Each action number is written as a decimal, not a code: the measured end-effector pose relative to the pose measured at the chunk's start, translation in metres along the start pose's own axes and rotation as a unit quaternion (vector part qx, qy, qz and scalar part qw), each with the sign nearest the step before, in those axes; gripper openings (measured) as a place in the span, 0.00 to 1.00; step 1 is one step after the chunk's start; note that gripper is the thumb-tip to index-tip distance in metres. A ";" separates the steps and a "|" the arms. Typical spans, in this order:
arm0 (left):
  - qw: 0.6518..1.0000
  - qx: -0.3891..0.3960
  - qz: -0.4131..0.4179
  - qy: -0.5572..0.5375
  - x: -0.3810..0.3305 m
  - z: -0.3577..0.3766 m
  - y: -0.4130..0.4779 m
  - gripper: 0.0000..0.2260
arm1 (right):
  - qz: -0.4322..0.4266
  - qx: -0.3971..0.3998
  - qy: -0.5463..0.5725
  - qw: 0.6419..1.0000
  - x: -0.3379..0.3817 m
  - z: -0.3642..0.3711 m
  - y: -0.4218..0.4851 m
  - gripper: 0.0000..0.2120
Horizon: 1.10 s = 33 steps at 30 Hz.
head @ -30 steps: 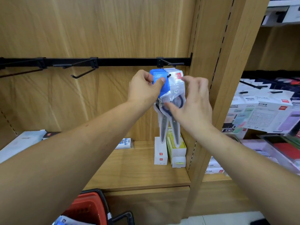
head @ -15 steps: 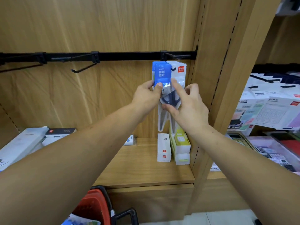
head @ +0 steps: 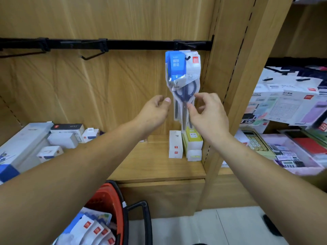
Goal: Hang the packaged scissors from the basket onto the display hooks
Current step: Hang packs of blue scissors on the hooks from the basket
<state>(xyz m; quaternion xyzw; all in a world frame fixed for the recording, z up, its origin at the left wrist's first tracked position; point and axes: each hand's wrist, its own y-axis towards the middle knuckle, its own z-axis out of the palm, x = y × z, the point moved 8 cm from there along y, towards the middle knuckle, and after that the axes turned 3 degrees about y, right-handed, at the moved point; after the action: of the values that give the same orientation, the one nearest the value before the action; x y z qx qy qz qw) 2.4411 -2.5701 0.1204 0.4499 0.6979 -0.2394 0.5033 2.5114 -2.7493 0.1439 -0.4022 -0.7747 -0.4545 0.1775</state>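
Behind the black rail (head: 123, 44): back panel (head: 85, 89), light brown with streaked wood grain. On the rail, left of centre: hook (head: 92, 54), black. Under the rail's right end: packaged scissors (head: 183, 82), clear wrap, blue-and-white card with pale lettering, red square mark, dark navy handles. Lower still: white box (head: 175, 145) with small red squares; beside it, yellow-green box (head: 193, 137). Far below the rail: basket (head: 106, 206), red with black rim and handle; packs (head: 92, 228) inside, white and blue with red squares. Right of the rail: tray (head: 304, 169), lilac. Floor (head: 221, 227), pale grey.
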 end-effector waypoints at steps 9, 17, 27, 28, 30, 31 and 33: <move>0.996 0.052 -0.039 0.066 0.114 -0.051 -0.143 0.10 | -0.019 0.213 -0.005 0.977 0.053 0.084 -0.138 0.09; 0.970 0.072 -0.136 0.190 0.296 -0.137 -0.269 0.08 | -0.011 0.468 -0.033 0.883 0.076 0.213 -0.291 0.09; 0.944 0.112 -0.164 0.263 0.383 -0.173 -0.312 0.13 | 0.079 0.521 -0.023 0.849 0.068 0.291 -0.357 0.25; 0.930 0.136 -0.168 0.297 0.382 -0.175 -0.311 0.16 | 0.097 0.519 -0.024 0.849 0.066 0.297 -0.358 0.27; 0.892 0.208 -0.193 0.353 0.385 -0.175 -0.313 0.20 | 0.142 0.521 -0.019 0.841 0.062 0.306 -0.361 0.29; 0.872 0.242 -0.195 0.378 0.385 -0.174 -0.316 0.22 | 0.158 0.521 -0.019 0.838 0.060 0.309 -0.363 0.31; 0.852 0.281 -0.180 0.403 0.389 -0.170 -0.320 0.23 | 0.158 0.516 -0.039 0.841 0.056 0.313 -0.365 0.32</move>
<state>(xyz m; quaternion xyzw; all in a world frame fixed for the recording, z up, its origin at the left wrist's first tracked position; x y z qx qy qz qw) 2.0459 -2.4398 -0.2099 0.4954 0.8114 -0.3095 -0.0217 2.2189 -2.5545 -0.1895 -0.3870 -0.8294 0.0612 0.3982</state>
